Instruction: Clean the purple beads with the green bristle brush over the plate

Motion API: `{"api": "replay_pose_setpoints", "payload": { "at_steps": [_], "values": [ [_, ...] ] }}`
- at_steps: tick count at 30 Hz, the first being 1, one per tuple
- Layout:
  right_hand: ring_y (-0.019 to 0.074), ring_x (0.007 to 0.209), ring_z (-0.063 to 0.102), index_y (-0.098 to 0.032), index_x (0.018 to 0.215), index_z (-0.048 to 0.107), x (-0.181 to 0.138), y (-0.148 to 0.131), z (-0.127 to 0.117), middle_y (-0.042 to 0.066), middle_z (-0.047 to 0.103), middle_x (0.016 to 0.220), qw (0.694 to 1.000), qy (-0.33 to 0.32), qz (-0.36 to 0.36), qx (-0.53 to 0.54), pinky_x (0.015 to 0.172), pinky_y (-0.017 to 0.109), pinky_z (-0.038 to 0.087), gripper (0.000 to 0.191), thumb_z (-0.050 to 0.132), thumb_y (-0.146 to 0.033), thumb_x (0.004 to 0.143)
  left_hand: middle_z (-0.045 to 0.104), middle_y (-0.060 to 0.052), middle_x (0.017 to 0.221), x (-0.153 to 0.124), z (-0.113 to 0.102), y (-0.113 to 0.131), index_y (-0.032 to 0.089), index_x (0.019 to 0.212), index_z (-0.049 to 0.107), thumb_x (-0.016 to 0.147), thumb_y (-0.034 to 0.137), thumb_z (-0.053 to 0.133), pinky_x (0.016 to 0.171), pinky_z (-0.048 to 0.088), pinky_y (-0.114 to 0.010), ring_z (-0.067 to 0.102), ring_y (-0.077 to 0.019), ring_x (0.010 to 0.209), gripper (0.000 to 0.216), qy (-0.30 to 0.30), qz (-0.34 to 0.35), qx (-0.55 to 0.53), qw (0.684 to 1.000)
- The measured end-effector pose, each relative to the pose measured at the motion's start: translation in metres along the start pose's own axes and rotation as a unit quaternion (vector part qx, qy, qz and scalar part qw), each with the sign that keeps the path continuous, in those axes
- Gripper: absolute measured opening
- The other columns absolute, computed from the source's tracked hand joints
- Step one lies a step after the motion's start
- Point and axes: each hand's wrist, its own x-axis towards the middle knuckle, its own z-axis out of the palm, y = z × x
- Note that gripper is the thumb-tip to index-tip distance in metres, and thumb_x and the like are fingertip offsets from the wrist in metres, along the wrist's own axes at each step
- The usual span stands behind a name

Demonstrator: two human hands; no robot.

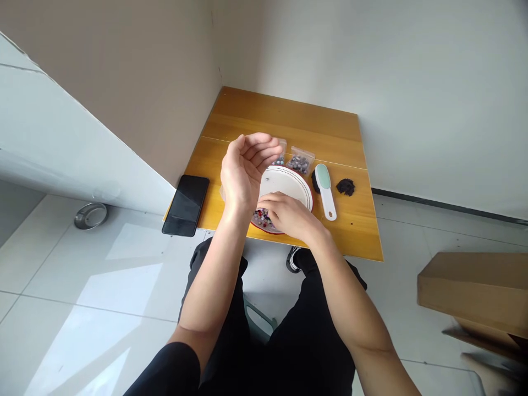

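Note:
My left hand [247,168] is raised over the left side of a white plate [289,184] with a red rim. Its palm faces right, the fingers are loosely curved, and no object shows in it. Low over the plate, my right hand [289,215] reaches left into a pile of small mixed beads [262,219] at the near-left part. Its fingers are bent together at the beads; the fingertips are partly hidden, so what they pinch cannot be made out.
Behind the plate lie two clear bags of beads, one a grey-toned bag [301,160]. To the right are a white-and-green brush [325,190] and a dark clump [345,187]. A black phone [186,205] overlaps the wooden table's [284,113] left edge. Cardboard boxes [474,280] and a metal bowl [91,215] stand on the floor.

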Motion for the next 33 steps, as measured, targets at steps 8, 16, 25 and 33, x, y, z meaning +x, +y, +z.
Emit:
{"api": "replay_pose_setpoints", "payload": {
  "at_steps": [8, 16, 25, 33],
  "values": [
    [0.0256, 0.109, 0.064, -0.025, 0.117, 0.069, -0.018, -0.007, -0.006, 0.007, 0.069, 0.116, 0.997, -0.039, 0.028, -0.066, 0.086, 0.043, 0.055, 0.026, 0.054, -0.018, 0.097, 0.080, -0.006, 0.102, -0.001, 0.007, -0.013, 0.021, 0.089, 0.069, 0.099, 0.045, 0.041, 0.104, 0.056, -0.033, 0.073, -0.0201, 0.112, 0.039, -0.023, -0.047, 0.039, 0.998],
    [0.0214, 0.090, 0.064, -0.019, 0.106, 0.070, -0.020, -0.003, 0.000, 0.009, 0.065, 0.106, 0.988, -0.037, 0.068, -0.131, 0.068, 0.034, 0.048, 0.020, 0.050, -0.017, 0.100, 0.077, -0.005, 0.084, 0.008, 0.001, -0.042, 0.018, 0.084, 0.070, 0.096, 0.041, 0.048, 0.090, 0.059, -0.031, 0.074, -0.0159, 0.081, 0.034, -0.070, -0.050, 0.003, 0.996],
    [0.0190, 0.078, 0.064, -0.017, 0.095, 0.068, -0.018, 0.001, 0.003, 0.009, 0.068, 0.095, 0.991, -0.038, 0.107, -0.074, 0.066, 0.033, 0.042, 0.027, 0.042, -0.013, 0.101, 0.072, -0.005, 0.076, 0.015, -0.005, -0.066, 0.018, 0.077, 0.071, 0.094, 0.032, 0.047, 0.078, 0.058, -0.027, 0.069, -0.0137, 0.070, 0.033, -0.044, -0.064, 0.005, 0.997],
    [0.0200, 0.089, 0.068, -0.021, 0.088, 0.076, -0.014, 0.014, -0.012, 0.005, 0.075, 0.094, 0.989, 0.028, 0.128, 0.069, 0.080, 0.033, 0.050, 0.027, 0.053, -0.009, 0.094, 0.069, -0.005, 0.073, 0.024, -0.010, -0.078, 0.016, 0.076, 0.069, 0.096, 0.032, 0.047, 0.084, 0.056, -0.031, 0.069, -0.0141, 0.070, 0.034, 0.017, -0.083, -0.006, 0.996]
  ]
}}
